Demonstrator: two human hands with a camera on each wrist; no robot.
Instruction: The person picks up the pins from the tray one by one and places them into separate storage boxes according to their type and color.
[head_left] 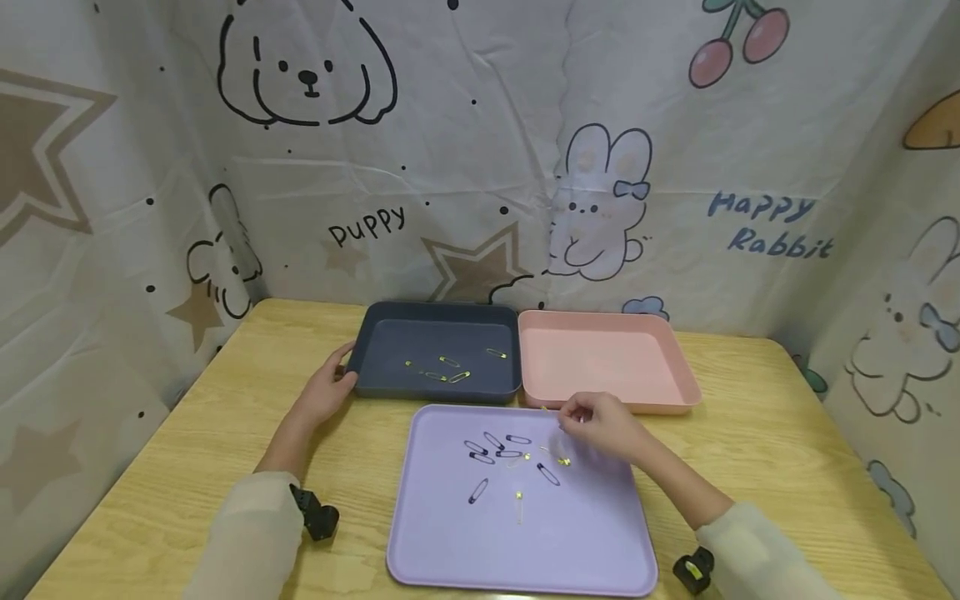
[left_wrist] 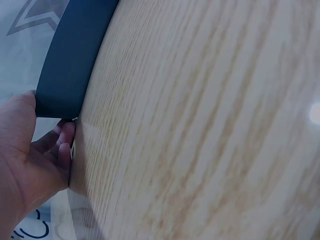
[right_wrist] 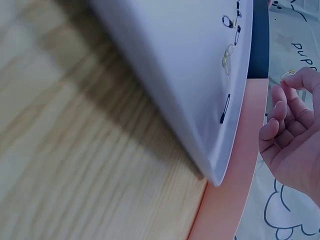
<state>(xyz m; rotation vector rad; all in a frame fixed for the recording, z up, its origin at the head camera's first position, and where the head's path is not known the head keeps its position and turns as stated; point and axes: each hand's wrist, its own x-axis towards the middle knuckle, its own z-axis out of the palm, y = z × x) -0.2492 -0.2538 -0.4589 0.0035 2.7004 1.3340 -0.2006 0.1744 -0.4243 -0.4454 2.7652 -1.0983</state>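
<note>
My left hand [head_left: 326, 387] holds the left side of the dark blue tray [head_left: 435, 313]; in the left wrist view its thumb lies at the rim and its curled fingers at the base. Over the far right part of the lilac tray [head_left: 585, 533], my right hand [head_left: 603, 427] pinches a gold safety pin [right_wrist: 288, 74] between thumb and index finger. Several black safety pins [head_left: 478, 491] lie loose on the lilac tray, among a few gold safety pins [head_left: 519, 497]. Several gold safety pins [head_left: 459, 377] lie in the dark blue tray.
A pink tray [head_left: 611, 358] stands beside the dark blue tray, both behind the lilac one. All three are on a wooden table [head_left: 345, 467]. A printed cloth [head_left: 465, 167] hangs behind and on both sides.
</note>
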